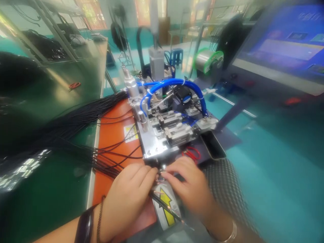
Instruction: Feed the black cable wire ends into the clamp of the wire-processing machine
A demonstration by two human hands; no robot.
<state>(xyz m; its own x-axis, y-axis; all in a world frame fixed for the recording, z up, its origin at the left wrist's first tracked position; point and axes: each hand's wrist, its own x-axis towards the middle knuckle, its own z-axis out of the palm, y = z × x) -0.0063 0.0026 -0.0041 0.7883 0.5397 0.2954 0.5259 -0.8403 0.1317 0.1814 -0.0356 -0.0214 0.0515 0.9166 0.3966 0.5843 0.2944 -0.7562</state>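
Note:
My left hand [134, 187] is closed at the front edge of a metal machine [154, 145], with its fingertips near those of my right hand. Below its fingers stick out several black cables [164, 205] with bare copper-coloured ends, which it appears to grip. My right hand [191, 182] pinches at the same spot, thumb and forefinger together. What lies between its fingertips is too small to make out. Under the cable ends is a white label with a yellow arrow [165, 202].
A long bundle of black cables [76, 118] crosses the orange surface [113, 130] on the left. Red-handled scissors [191, 153] and a phone [213, 145] lie right of the machine. A blue hose [177, 82] arches over it. A solder spool [209, 61] stands behind, a screen [286, 47] at right.

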